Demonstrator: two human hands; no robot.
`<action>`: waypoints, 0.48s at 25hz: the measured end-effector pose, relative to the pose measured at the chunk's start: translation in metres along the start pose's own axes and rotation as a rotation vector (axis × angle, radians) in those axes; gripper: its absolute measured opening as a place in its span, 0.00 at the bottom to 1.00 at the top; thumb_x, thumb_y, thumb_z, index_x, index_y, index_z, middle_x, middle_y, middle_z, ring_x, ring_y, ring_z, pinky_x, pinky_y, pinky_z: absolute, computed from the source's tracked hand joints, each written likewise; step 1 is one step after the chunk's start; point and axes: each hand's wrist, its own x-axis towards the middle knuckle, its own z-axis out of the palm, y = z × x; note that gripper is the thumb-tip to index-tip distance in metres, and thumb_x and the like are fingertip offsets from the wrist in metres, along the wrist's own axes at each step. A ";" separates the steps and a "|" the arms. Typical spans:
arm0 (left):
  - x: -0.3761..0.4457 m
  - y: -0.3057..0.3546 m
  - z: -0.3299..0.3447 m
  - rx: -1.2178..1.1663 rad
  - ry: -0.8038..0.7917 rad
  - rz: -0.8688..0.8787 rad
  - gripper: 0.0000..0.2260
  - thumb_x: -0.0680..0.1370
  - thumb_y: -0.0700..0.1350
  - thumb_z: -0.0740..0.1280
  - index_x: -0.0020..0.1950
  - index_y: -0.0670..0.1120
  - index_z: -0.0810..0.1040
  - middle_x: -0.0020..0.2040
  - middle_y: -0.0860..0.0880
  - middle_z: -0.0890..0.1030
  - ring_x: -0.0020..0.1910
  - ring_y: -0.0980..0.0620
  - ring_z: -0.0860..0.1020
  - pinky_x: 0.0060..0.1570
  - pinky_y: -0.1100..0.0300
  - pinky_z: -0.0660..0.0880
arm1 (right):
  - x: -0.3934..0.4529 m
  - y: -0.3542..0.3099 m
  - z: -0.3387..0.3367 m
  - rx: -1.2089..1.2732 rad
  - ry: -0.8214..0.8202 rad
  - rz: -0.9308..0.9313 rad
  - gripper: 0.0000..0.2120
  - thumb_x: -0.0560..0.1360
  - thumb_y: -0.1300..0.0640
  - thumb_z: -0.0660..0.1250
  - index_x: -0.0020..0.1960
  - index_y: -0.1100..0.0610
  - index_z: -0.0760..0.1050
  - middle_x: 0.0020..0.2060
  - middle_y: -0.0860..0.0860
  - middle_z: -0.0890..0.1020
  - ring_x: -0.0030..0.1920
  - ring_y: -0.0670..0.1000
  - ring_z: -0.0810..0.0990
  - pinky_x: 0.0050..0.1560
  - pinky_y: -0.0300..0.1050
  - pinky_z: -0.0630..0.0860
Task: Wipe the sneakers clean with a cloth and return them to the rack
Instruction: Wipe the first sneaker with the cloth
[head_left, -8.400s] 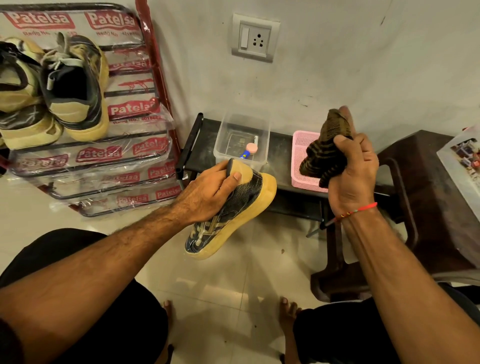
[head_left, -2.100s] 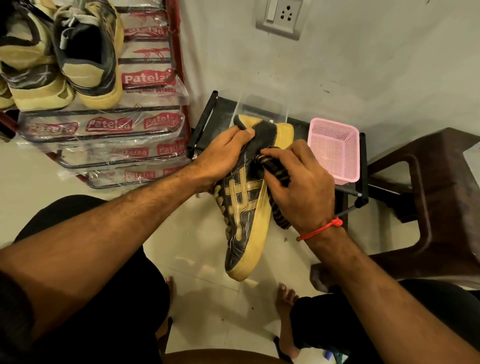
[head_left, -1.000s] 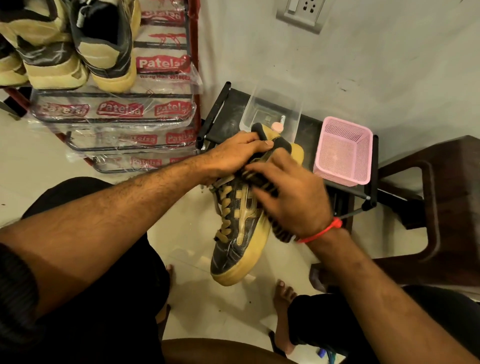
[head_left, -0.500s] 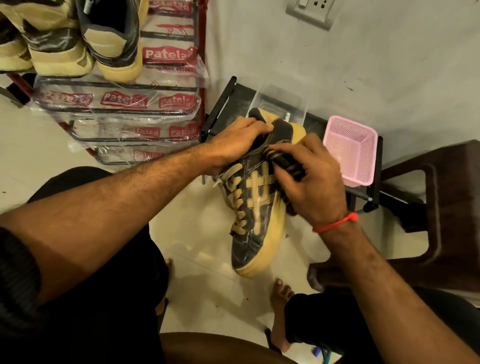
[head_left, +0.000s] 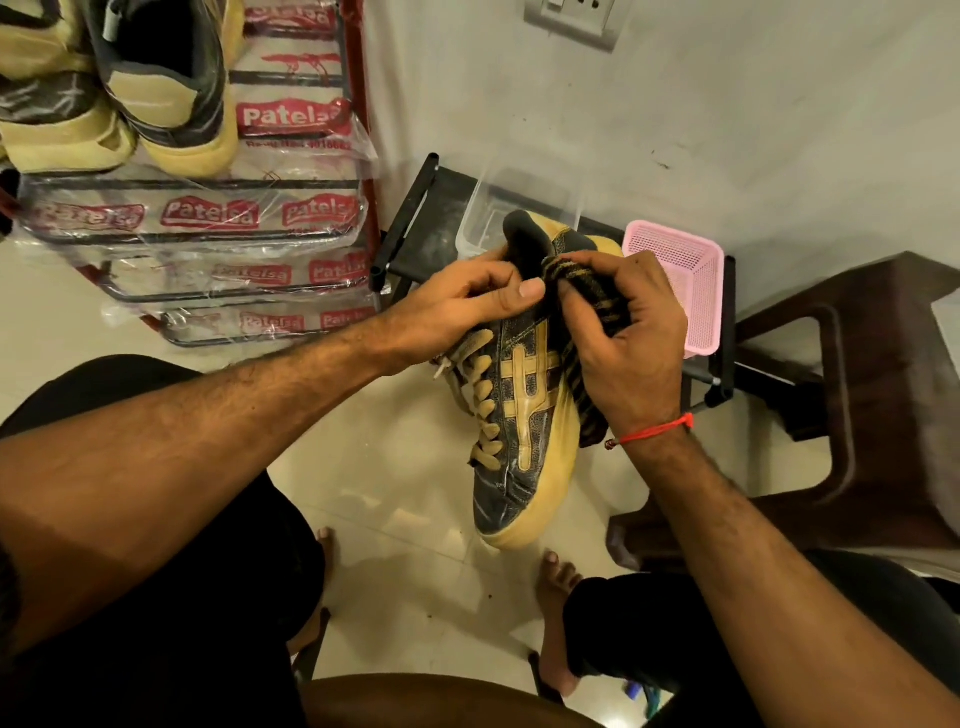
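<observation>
Pale floor tiles (head_left: 395, 467) below: left hand (head_left: 457, 312) grips black-and-tan sneaker (head_left: 524, 415), right hand (head_left: 623, 338) clutches striped cloth (head_left: 597, 291) at its collar, mid-wipe; the sole probably comes next.

A home corner: tiled floor (head_left: 400, 467), shoe rack (head_left: 358, 171), wall socket (head_left: 574, 18).

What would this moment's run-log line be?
phase: wiping | left hand: holds sneaker at collar | right hand: presses cloth on heel side | rack: other sneakers shelved

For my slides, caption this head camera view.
Left hand grips a sneaker while right hand rubs it with a cloth.
</observation>
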 end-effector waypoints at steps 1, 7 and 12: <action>0.000 -0.001 0.002 0.045 -0.002 0.035 0.31 0.73 0.65 0.68 0.47 0.35 0.78 0.66 0.41 0.75 0.60 0.44 0.79 0.60 0.53 0.80 | 0.001 0.002 -0.001 0.005 0.014 0.013 0.10 0.76 0.62 0.71 0.57 0.62 0.81 0.46 0.58 0.80 0.48 0.36 0.74 0.51 0.27 0.70; 0.006 -0.008 0.001 0.194 0.128 0.066 0.16 0.82 0.51 0.63 0.46 0.39 0.80 0.75 0.53 0.66 0.68 0.56 0.73 0.65 0.60 0.73 | 0.005 0.006 0.001 0.012 -0.034 0.032 0.11 0.76 0.61 0.70 0.58 0.60 0.80 0.48 0.57 0.80 0.49 0.36 0.74 0.52 0.28 0.70; 0.006 -0.006 -0.018 0.071 0.258 0.017 0.12 0.85 0.47 0.62 0.53 0.43 0.83 0.68 0.60 0.71 0.59 0.78 0.72 0.63 0.69 0.69 | -0.013 -0.006 0.008 -0.048 -0.463 -0.214 0.16 0.76 0.53 0.68 0.59 0.60 0.81 0.50 0.54 0.78 0.50 0.48 0.77 0.54 0.41 0.77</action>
